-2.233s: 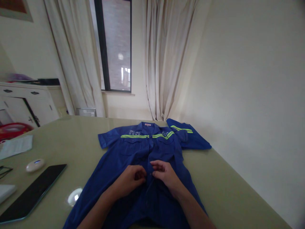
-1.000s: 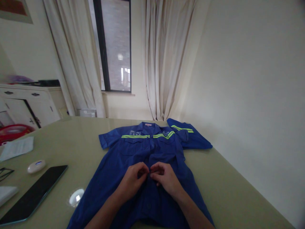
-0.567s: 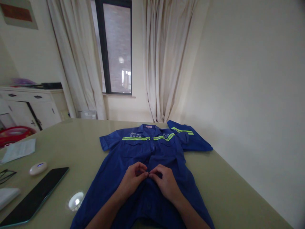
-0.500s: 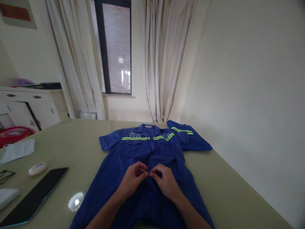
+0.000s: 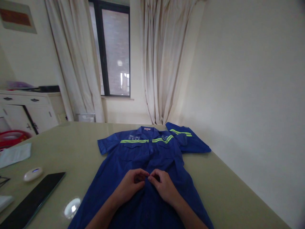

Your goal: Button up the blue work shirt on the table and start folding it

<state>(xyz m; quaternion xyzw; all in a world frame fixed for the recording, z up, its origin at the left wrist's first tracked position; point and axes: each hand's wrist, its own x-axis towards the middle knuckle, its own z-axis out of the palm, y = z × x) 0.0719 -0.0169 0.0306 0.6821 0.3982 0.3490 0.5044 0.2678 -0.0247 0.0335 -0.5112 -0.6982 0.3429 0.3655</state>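
A blue short-sleeved work shirt with yellow-green reflective stripes lies face up on the table, its collar away from me. My left hand and my right hand meet over the middle of its front placket. Both have their fingertips pinched on the cloth there, almost touching each other. Whether a button sits between the fingertips cannot be seen. Lower on the placket a dark button shows faintly.
A folded blue garment with similar stripes lies beyond the right sleeve, by the wall. At left are a dark tablet or phone, a small white oval case, a paper sheet and a red basin.
The whole view has tilted up slightly, so everything sits a little lower. My left fingertips have shifted from a thumb-led pinch to the index finger reaching the right fingertips.
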